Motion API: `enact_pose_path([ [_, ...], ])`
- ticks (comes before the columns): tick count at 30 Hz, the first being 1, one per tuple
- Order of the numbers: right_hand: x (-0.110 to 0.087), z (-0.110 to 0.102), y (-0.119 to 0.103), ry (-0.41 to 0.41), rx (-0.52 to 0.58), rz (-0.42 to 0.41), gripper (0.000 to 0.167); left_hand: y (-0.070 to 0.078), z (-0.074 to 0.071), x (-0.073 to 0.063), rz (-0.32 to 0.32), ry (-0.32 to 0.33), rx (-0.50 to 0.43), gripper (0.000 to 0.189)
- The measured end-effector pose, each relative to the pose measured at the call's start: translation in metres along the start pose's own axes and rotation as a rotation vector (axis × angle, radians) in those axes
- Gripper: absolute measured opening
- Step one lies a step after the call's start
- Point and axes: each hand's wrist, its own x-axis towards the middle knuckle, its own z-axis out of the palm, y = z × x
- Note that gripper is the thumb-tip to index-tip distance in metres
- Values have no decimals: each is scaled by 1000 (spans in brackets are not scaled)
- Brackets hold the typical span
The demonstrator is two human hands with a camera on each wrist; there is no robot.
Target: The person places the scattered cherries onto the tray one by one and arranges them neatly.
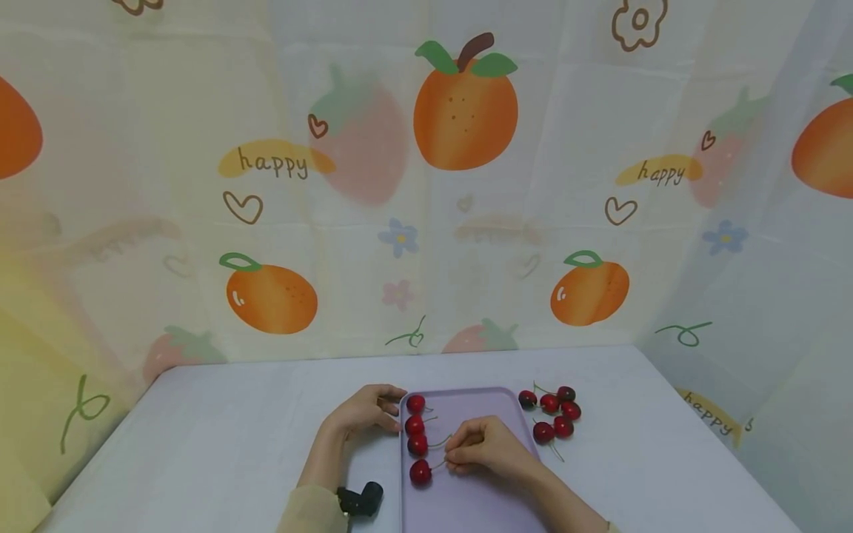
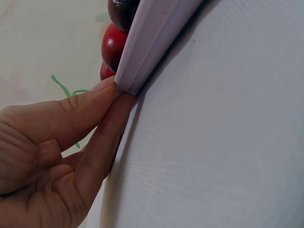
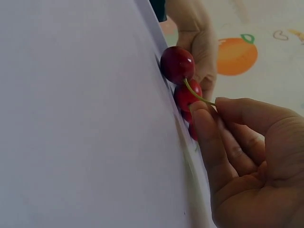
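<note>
A shallow lilac tray [image 1: 476, 511] lies on the white table. Several red cherries with stems stand in a column along its left rim. My left hand [image 1: 365, 409] is at the tray's left side; in the left wrist view its thumb and forefinger [image 2: 121, 111] pinch the tray's rim. Over the tray, my right hand [image 1: 489, 449] pinches the stem of the nearest cherry [image 1: 420, 472] between thumb and fingertips. The right wrist view shows this dark red cherry [image 3: 177, 64] at the tray's edge, its green stem [image 3: 197, 95] running into the fingertips.
Right of the tray, several more cherries [image 1: 549, 403] lie in a loose group on the table [image 1: 640, 459]. A black device [image 1: 362, 499] sits by the left wrist. Behind the table hangs a fruit-printed cloth [image 1: 466, 259].
</note>
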Motion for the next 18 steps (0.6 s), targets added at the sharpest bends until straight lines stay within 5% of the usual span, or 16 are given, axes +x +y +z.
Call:
enact_pose_path([
  [18,-1,1,-2,45,-58,-4,26,0,1,0,-3,5,10,58],
])
